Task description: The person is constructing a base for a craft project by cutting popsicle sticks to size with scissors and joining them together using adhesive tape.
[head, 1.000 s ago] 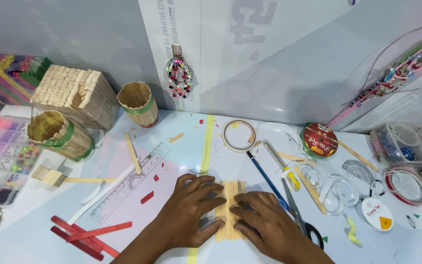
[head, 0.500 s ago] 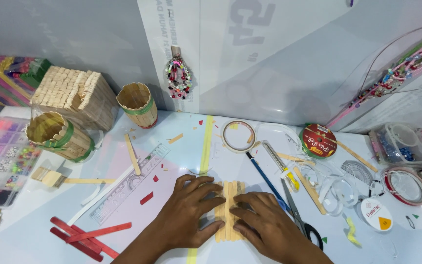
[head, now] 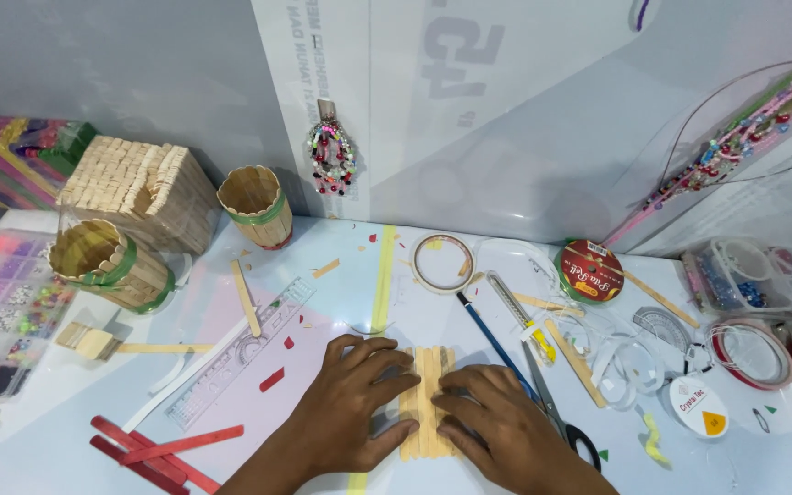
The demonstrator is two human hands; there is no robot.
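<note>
Both hands lie flat, left hand [head: 352,411] and right hand [head: 497,431] pressing a stick panel [head: 426,399] between them onto the tabletop [head: 341,275].

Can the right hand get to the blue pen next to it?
Probably yes. The right hand lies flat on the row of wooden sticks, and the blue pen lies just beside it with nothing between.

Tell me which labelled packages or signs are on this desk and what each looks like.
Round tin, right of centre: red lid, gold lettering.
Thread spool, front right: white disc, orange triangle mark.
Wall panel, behind the desk: white, faint grey lettering.
</note>
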